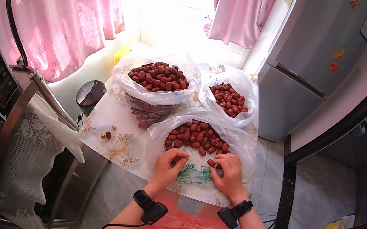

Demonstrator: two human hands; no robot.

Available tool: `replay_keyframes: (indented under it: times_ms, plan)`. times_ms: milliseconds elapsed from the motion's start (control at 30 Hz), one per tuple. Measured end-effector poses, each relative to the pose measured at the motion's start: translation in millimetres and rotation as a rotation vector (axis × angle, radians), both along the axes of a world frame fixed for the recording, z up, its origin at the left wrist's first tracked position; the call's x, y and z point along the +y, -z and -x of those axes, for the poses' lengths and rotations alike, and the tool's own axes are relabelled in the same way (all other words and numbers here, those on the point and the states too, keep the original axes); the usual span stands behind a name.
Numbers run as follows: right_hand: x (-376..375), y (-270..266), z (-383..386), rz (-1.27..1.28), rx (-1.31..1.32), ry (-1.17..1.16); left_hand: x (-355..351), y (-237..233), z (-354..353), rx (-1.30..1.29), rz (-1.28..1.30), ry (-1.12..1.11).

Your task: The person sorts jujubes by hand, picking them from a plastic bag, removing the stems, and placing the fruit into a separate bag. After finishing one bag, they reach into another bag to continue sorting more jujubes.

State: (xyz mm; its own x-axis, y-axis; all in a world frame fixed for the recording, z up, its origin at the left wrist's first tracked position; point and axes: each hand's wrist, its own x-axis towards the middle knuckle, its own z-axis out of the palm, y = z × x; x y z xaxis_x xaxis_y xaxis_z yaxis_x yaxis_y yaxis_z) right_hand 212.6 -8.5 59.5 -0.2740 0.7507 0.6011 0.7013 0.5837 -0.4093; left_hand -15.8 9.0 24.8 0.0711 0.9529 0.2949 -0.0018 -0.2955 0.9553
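In front of me an open white plastic bag [246, 147] lies spread on the table, with a heap of wrinkled red dates [197, 136] in its back part. Over the bag's front right, my right hand [228, 171] is closed with a red date [211, 163] at its fingertips. My left hand [168, 164] hovers over the front left, thumb and forefinger drawn together; whatever they pinch, if anything, is too small to make out. A green print [195, 174] shows on the bag between both hands.
A tall, full bag of dates [158, 78] stands at back left, a smaller bag of dates [229, 100] at back right. Date scraps [108, 134] lie on the flowered tablecloth [114, 151]. A refrigerator [310, 53] stands right, a dark-lidded bin [91, 93] left.
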Motion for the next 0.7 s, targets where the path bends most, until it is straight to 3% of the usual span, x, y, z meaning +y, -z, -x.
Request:
replay_keyframes:
  times_ms: [700]
  plan:
    - [-1.4, -2.1, 0.6, -0.008, 0.062, 0.035, 0.3, -0.1, -0.3, 0.004, -0.002, -0.007]
